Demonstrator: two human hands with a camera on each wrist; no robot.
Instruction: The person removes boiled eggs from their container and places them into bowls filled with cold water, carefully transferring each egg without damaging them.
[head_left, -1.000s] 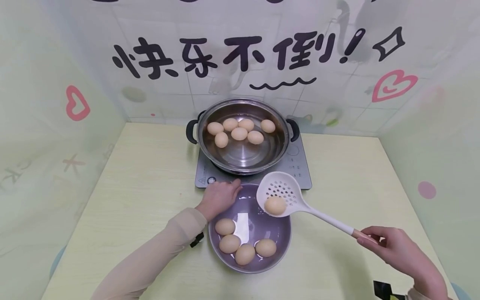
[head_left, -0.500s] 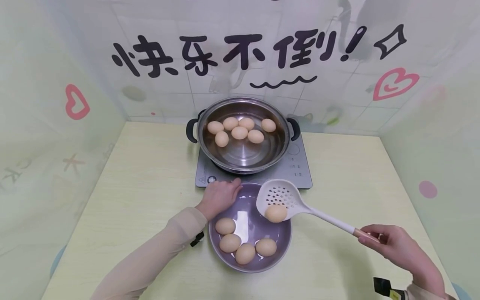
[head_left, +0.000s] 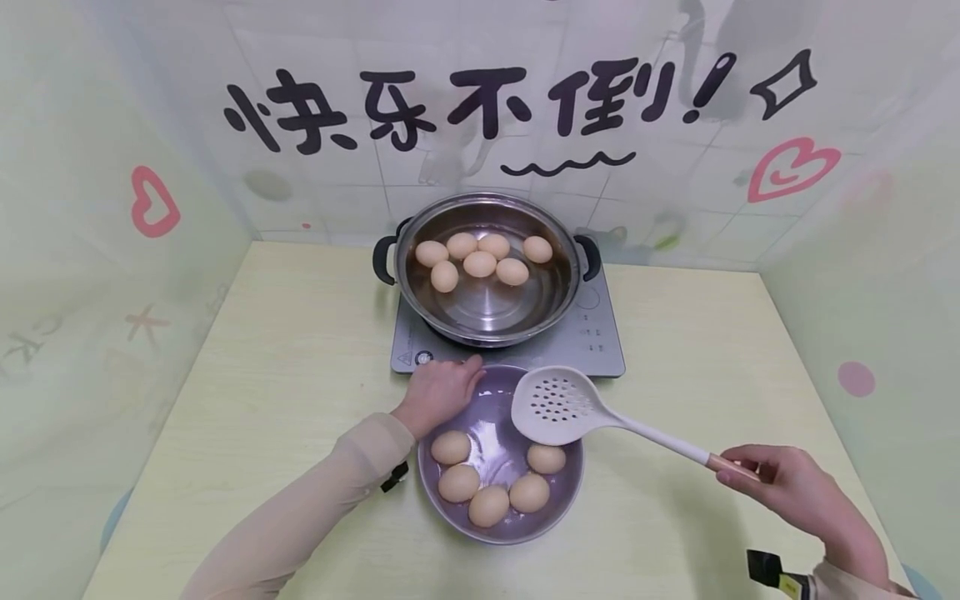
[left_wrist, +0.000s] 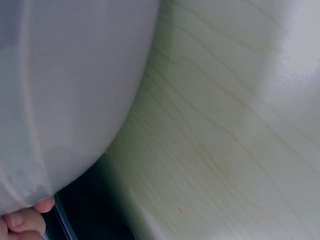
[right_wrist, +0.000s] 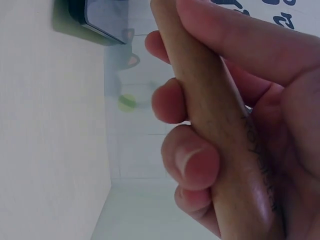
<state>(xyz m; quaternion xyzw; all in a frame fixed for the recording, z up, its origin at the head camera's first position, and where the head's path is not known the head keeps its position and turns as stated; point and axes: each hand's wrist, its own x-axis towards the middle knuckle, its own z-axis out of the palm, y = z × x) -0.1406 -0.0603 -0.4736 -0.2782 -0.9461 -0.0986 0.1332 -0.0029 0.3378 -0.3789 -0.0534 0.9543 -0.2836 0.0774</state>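
By its wooden handle [right_wrist: 215, 100], my right hand [head_left: 791, 487] grips a white slotted skimmer [head_left: 558, 408]. The skimmer's head hangs over the right far part of a purple bowl [head_left: 491, 417], with nothing on it. Several brown eggs [head_left: 489, 506] lie along the near side of the bowl; the rightmost egg [head_left: 546, 458] is just below the skimmer. At the bowl's far left rim, my left hand [head_left: 437, 394] holds on; in the left wrist view its fingertips [left_wrist: 25, 220] curl at the rim, and the thumb is hidden.
Behind the bowl, a steel pot [head_left: 487, 308] with black handles stands on a grey induction cooker [head_left: 592, 333]. Several eggs [head_left: 480, 264] sit in water inside it. The pale wooden table [head_left: 300, 333] is enclosed by printed curtains at the back and sides.
The egg that lay on the skimmer has slid off into the bowl. The skimmer's head has tilted and dropped slightly. My left hand stays at the rim.
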